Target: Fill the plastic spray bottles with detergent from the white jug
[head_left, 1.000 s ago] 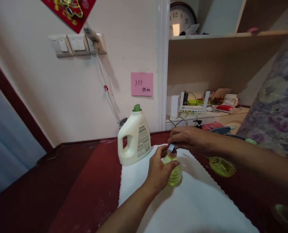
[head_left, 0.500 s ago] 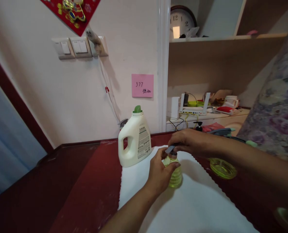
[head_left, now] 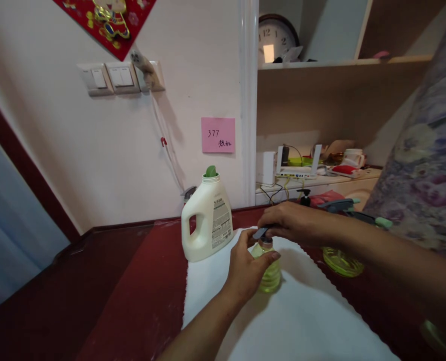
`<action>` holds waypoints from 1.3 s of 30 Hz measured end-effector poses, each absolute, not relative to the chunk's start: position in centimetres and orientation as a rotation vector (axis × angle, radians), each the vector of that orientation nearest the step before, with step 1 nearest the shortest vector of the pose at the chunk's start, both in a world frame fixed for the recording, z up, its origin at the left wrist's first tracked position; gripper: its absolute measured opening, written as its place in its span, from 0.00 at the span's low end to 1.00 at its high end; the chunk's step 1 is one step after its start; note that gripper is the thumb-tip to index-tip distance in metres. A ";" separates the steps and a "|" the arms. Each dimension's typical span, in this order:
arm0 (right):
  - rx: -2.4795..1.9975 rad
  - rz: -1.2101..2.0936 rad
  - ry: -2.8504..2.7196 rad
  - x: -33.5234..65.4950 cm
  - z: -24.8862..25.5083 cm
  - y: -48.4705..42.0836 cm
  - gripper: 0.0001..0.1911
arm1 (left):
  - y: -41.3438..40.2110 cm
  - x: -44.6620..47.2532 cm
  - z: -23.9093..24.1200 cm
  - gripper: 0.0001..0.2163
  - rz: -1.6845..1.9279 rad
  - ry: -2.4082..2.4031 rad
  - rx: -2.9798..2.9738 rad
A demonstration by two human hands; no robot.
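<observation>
A small ribbed bottle [head_left: 270,280], clear yellow-green, stands upright on a white cloth [head_left: 260,331]. My left hand [head_left: 245,268] is wrapped round its upper body from the left, thumb in front. Over the bottle's mouth, my right hand [head_left: 283,220] grips the grey pump head [head_left: 261,232], whose flat spout points left. The fingers hide much of the head and part of the neck. Just behind and to the left stands a cream detergent jug [head_left: 203,225] with an uncapped neck and a green pour spout [head_left: 210,171].
Right of the cloth, another yellow-green container [head_left: 343,263] sits partly behind my right forearm. Grey-and-green tools [head_left: 337,204] lie beyond that arm. A white router [head_left: 296,168] and other items line the shelf behind. The dark red table [head_left: 132,291] meets the wall at the back.
The view has shifted slightly. Both hands keep their places on the bottle and its pump head; the grey spout looks turned a little.
</observation>
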State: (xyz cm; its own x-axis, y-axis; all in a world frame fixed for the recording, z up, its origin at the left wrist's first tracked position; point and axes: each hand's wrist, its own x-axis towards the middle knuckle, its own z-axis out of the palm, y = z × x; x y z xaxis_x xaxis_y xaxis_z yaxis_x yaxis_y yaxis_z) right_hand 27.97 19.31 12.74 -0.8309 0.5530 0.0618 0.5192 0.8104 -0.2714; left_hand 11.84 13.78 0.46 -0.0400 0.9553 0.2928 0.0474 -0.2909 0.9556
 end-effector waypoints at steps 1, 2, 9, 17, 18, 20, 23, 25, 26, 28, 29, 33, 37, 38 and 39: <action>-0.845 0.359 -2.855 28.0 12.8 19.3 0.11 | 13.9 11.9 0.6 0.20 1.446 1.140 1.425; -0.845 0.352 -2.853 28.0 12.8 19.2 0.12 | 14.0 12.0 0.7 0.20 1.453 1.168 1.418; -0.833 0.333 -2.839 28.0 12.6 19.3 0.11 | 14.4 12.2 1.9 0.11 1.453 1.269 1.470; -0.846 0.320 -2.814 28.4 11.9 19.7 0.11 | 14.5 10.8 1.1 0.09 1.319 1.028 1.601; -0.849 0.324 -2.809 28.4 11.8 19.7 0.11 | 14.5 10.8 1.0 0.09 1.311 1.014 1.601; -0.849 0.331 -2.800 28.4 11.7 19.7 0.11 | 14.6 11.0 1.0 0.13 1.327 1.031 1.576; -0.842 0.322 -2.794 28.5 11.4 19.8 0.11 | 14.7 11.8 0.8 0.19 1.392 1.125 1.499; -0.842 0.303 -2.801 28.5 11.3 20.0 0.11 | 14.8 12.2 0.7 0.17 1.426 1.164 1.467; -0.844 0.294 -2.803 28.5 11.3 20.0 0.10 | 14.8 12.3 0.7 0.16 1.436 1.165 1.461; -0.849 0.285 -2.802 28.6 11.3 20.0 0.10 | 14.8 12.2 0.6 0.14 1.424 1.136 1.473; -0.853 0.284 -2.801 28.6 11.3 20.0 0.11 | 14.8 12.0 0.6 0.12 1.408 1.112 1.490; -0.869 0.279 -2.800 28.6 11.4 19.8 0.10 | 14.8 10.9 0.7 0.11 1.329 1.037 1.586; -0.868 0.282 -2.798 28.5 11.5 19.5 0.11 | 14.6 10.9 1.1 0.15 1.321 1.043 1.573; -0.866 0.286 -2.794 28.5 11.6 19.4 0.11 | 14.5 11.1 1.1 0.17 1.332 1.062 1.549; -0.865 0.290 -2.790 28.5 11.6 19.3 0.11 | 14.5 11.4 1.1 0.20 1.349 1.092 1.523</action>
